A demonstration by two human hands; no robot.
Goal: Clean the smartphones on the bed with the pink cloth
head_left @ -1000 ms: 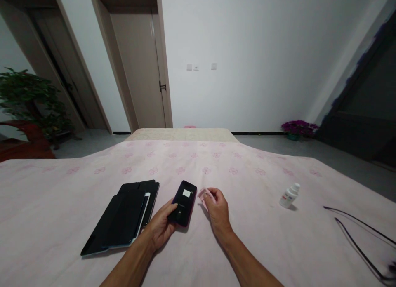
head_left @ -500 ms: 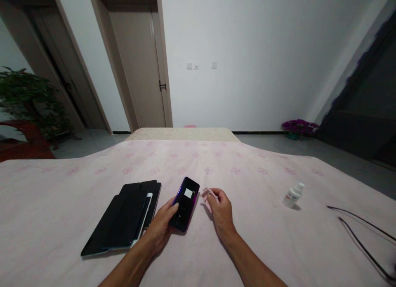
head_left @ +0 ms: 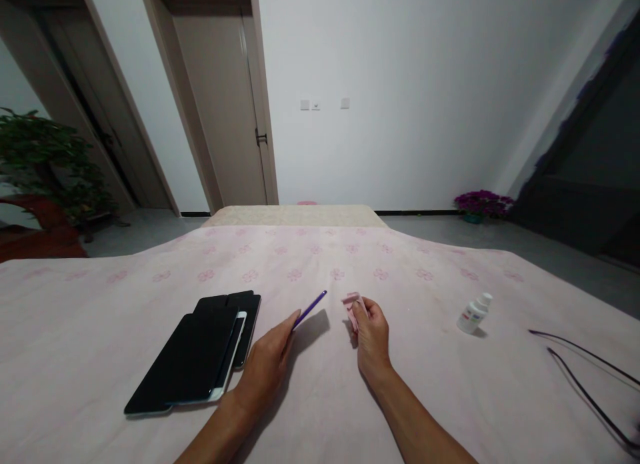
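Head view: your left hand (head_left: 269, 352), clamped on phone (head_left: 311, 309), has turned it edge-on, so back no longer faces you; your right hand (head_left: 373, 334) pinches pink cloth (head_left: 352, 307) apart from phone.

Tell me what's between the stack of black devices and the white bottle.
Head view: the left hand, holding a phone edge-on, then the right hand, pinching a pink cloth; tablecloth shows in the gaps.

Gap between right hand (head_left: 373, 331) and bottle (head_left: 473, 315), devices (head_left: 187, 357) blocking left
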